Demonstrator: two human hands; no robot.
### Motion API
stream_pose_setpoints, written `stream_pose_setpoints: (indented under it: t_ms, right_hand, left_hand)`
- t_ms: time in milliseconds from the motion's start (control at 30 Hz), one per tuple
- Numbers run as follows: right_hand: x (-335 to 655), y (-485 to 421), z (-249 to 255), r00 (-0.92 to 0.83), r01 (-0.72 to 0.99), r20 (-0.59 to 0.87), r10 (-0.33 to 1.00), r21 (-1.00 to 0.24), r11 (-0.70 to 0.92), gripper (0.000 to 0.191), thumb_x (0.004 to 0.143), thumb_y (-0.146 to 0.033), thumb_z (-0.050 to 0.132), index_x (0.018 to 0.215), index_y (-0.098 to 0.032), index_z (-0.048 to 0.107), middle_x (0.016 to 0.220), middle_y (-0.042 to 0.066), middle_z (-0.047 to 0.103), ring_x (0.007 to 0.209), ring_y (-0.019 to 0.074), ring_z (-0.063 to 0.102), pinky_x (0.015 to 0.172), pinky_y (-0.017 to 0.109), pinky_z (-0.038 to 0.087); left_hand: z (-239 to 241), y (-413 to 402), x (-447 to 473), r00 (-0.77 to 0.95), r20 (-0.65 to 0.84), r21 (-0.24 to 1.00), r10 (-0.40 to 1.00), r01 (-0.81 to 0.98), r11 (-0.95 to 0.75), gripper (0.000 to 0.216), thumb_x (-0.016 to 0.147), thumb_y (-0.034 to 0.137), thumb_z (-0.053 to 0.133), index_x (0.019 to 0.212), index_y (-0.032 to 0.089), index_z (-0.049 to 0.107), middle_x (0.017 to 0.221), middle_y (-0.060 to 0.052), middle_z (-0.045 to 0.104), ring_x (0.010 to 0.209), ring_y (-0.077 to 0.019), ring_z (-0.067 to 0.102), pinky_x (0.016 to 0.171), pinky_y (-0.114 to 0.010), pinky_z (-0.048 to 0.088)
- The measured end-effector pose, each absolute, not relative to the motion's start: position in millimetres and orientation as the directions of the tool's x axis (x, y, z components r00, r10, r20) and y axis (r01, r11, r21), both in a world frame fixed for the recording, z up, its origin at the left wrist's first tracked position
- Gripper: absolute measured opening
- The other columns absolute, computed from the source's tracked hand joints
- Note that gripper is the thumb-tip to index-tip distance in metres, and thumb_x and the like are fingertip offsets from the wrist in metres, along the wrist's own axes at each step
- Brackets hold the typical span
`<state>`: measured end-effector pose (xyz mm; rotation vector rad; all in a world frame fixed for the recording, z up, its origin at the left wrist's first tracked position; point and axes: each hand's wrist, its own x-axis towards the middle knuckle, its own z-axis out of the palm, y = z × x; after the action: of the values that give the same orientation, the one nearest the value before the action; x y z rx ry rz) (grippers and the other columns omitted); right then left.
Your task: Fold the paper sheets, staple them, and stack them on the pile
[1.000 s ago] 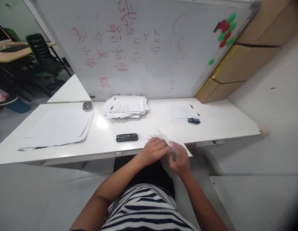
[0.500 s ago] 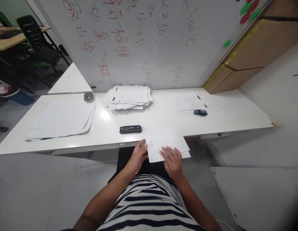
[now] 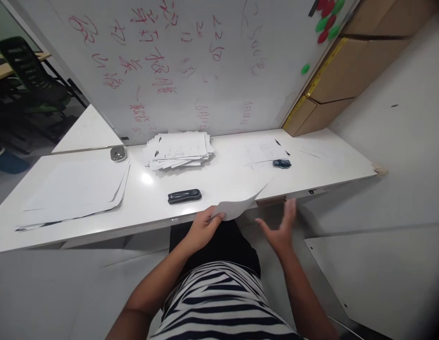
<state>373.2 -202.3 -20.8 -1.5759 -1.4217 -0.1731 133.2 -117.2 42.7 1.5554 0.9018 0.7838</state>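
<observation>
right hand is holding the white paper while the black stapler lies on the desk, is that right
Not quite: the left hand holds the white paper; the right hand is open and apart from it, as the head view shows. The black stapler does lie on the desk.

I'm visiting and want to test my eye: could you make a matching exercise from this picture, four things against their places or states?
Things:
1. left hand
2. right hand
3. black stapler
4. cardboard boxes

Places or states:
A. stacked by the whiteboard
B. gripping paper
C. lying on the white desk
D. spread open, holding nothing

Right pairs: 1-B, 2-D, 3-C, 4-A
</observation>
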Motion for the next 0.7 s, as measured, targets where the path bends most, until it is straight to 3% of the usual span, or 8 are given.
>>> stream_pose_setpoints:
  t_ms: [67, 133, 233, 333, 400, 500, 700]
  right_hand:
    - [394.2, -180.3, 4.7, 0.419, 0.635, 0.574, 0.704, -0.739, 0.225, 0.099, 0.081, -0.044, 0.066, 0.151, -0.029, -0.003, 0.157, 0.020, 0.014, 0.141, 0.0328, 0.029, 0.103, 0.057, 0.037]
    - [404.6, -158.0, 27.6, 0.399, 0.487, 0.520, 0.755, -0.818, 0.306, 0.104, 0.078, -0.051, 0.068, 0.150, -0.027, -0.004, 0.153, 0.023, 0.026, 0.137, 0.0329, 0.037, 0.100, 0.055, 0.041]
    - [402.4, -132.4, 40.8, 0.391, 0.319, 0.420, 0.819, -0.896, 0.308, 0.094, 0.074, -0.052, 0.071, 0.148, -0.022, 0.021, 0.140, 0.020, 0.048, 0.127, 0.0306, 0.050, 0.098, 0.048, 0.044]
    - [389.7, -118.5, 25.8, 0.459, 0.189, 0.225, 0.859, -0.970, 0.153, 0.066, 0.072, -0.050, 0.072, 0.126, -0.016, 0.054, 0.116, 0.015, 0.067, 0.106, 0.0272, 0.063, 0.091, 0.043, 0.049]
    - [381.0, -114.3, 9.8, 0.484, 0.146, 0.133, 0.865, -0.987, 0.070, 0.055, 0.070, -0.049, 0.073, 0.110, -0.013, 0.064, 0.104, 0.013, 0.071, 0.095, 0.0261, 0.065, 0.086, 0.041, 0.051]
    - [369.9, -113.0, -7.0, 0.496, 0.095, 0.103, 0.862, -0.993, 0.064, 0.048, 0.070, -0.047, 0.072, 0.104, -0.013, 0.067, 0.104, 0.011, 0.072, 0.095, 0.0249, 0.065, 0.087, 0.040, 0.050]
    - [356.1, -121.2, -8.5, 0.604, 0.189, 0.113, 0.789, -0.982, -0.004, 0.045, 0.075, -0.049, 0.067, 0.097, -0.011, 0.070, 0.099, 0.013, 0.073, 0.096, 0.0267, 0.066, 0.088, 0.041, 0.049]
  left_hand:
    - [59.2, -104.2, 135.8, 0.534, 0.136, 0.965, 0.835, 0.118, -0.232, 0.025, 0.089, 0.038, 0.053, 0.101, 0.021, 0.068, 0.097, -0.003, 0.071, 0.092, -0.0182, 0.063, 0.086, -0.032, 0.049]
    - [68.3, -91.3, 141.8, 0.533, 0.249, 0.946, 0.809, 0.046, -0.321, 0.024, 0.090, 0.035, 0.053, 0.102, 0.021, 0.068, 0.102, -0.005, 0.070, 0.098, -0.0187, 0.063, 0.090, -0.033, 0.048]
    - [59.9, -75.3, 151.8, 0.430, 0.287, 0.951, 0.856, -0.020, -0.309, 0.024, 0.089, 0.035, 0.054, 0.103, 0.021, 0.067, 0.107, -0.006, 0.069, 0.103, -0.0199, 0.062, 0.093, -0.035, 0.047]
    - [32.4, -66.3, 156.7, 0.290, 0.142, 0.989, 0.946, -0.005, -0.147, 0.027, 0.085, 0.037, 0.057, 0.104, 0.019, 0.066, 0.104, -0.006, 0.070, 0.097, -0.0195, 0.063, 0.088, -0.035, 0.048]
    - [14.9, -64.6, 156.7, 0.257, 0.048, 0.999, 0.965, -0.024, -0.043, 0.032, 0.082, 0.037, 0.060, 0.108, 0.018, 0.064, 0.106, -0.006, 0.070, 0.097, -0.0199, 0.063, 0.088, -0.035, 0.048]
    - [2.5, -65.9, 154.6, 0.249, -0.023, 0.999, 0.968, -0.031, 0.031, 0.038, 0.080, 0.038, 0.063, 0.111, 0.016, 0.063, 0.109, -0.009, 0.069, 0.100, -0.0214, 0.063, 0.088, -0.035, 0.048]
    - [13.5, -73.2, 152.6, 0.292, 0.009, 0.979, 0.957, 0.192, -0.068, 0.032, 0.086, 0.042, 0.054, 0.101, 0.016, 0.066, 0.099, -0.007, 0.070, 0.094, -0.0227, 0.063, 0.084, -0.035, 0.048]
